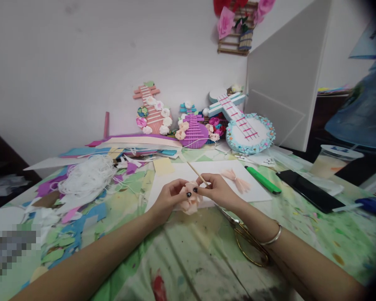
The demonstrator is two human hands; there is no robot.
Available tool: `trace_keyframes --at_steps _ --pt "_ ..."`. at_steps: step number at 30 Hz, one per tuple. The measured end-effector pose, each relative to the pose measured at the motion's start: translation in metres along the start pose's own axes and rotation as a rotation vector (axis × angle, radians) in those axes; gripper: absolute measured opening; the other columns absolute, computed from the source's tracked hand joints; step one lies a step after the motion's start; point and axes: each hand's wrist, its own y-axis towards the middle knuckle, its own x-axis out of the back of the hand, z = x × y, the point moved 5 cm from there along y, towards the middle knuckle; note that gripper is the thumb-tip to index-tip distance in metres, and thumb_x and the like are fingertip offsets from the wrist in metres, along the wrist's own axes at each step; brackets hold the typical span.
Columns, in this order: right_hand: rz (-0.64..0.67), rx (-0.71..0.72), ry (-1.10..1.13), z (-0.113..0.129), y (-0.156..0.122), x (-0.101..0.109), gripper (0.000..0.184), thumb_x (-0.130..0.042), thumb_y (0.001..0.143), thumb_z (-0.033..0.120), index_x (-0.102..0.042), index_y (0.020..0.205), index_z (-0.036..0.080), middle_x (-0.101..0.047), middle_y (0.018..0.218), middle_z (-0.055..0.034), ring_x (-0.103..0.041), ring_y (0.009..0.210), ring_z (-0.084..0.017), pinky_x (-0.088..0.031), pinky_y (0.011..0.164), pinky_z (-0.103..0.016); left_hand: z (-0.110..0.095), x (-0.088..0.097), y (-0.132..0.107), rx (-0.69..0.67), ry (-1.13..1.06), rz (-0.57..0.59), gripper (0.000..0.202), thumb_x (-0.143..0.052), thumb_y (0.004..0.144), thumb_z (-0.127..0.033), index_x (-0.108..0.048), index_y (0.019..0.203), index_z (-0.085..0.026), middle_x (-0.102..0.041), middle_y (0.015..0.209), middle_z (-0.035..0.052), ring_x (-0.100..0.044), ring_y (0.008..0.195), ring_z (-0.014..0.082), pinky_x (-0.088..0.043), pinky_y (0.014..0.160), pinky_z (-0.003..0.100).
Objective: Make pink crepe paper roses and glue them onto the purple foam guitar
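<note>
My left hand (169, 196) is closed around a small pale pink paper flower (190, 202), pinching it from the left. My right hand (217, 190) pinches a thin wooden stick (196, 174) that slants up and to the left, its lower end at the flower. Both hands meet over the near edge of a white sheet (175, 175) on the paint-stained table (191, 255). A pink paper bow (236, 179) lies on the sheet just right of my right hand.
Gold-handled scissors (246, 238) lie under my right wrist. A green pen (263, 179), a black phone (310, 190) and a lidded cup (334, 161) sit to the right. White string (87, 177) and paper scraps (65, 234) lie left. Decorated craft guitars (192, 125) stand at the back.
</note>
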Motion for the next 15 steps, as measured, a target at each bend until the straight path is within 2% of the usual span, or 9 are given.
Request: trace_keyframes --at_steps 5,12,15 --pt "-0.006 0.019 -0.07 0.0003 -0.0006 -0.0034 0.013 -0.059 0.074 0.029 -0.059 0.075 0.015 -0.056 0.066 0.002 -0.046 0.053 -0.007 -0.035 0.049 -0.018 -0.0023 0.0033 0.0008 0.001 0.057 -0.09 0.027 -0.073 0.067 -0.035 -0.064 0.083 -0.014 -0.063 0.067 0.0007 -0.057 0.059 0.0113 -0.043 0.058 0.021" --pt "-0.097 0.029 -0.091 0.0027 -0.0011 -0.0026 0.008 -0.058 0.072 0.024 -0.057 0.071 0.016 -0.054 0.064 0.0029 -0.048 0.053 -0.008 -0.036 0.05 -0.019 -0.005 0.0067 0.0006 0.004 0.123 -0.177 0.022 -0.075 0.063 -0.031 -0.067 0.076 -0.014 -0.066 0.068 0.001 -0.059 0.061 0.0124 -0.044 0.058 0.021" --pt "-0.152 0.061 -0.189 0.0091 -0.0037 -0.0006 0.005 -0.058 0.071 0.022 -0.057 0.07 0.017 -0.054 0.061 0.0038 -0.045 0.052 -0.007 -0.033 0.05 -0.019 -0.0082 0.0066 0.0007 -0.011 0.152 -0.206 0.023 -0.076 0.062 -0.031 -0.068 0.073 -0.013 -0.066 0.066 0.0014 -0.059 0.06 0.0124 -0.044 0.057 0.022"
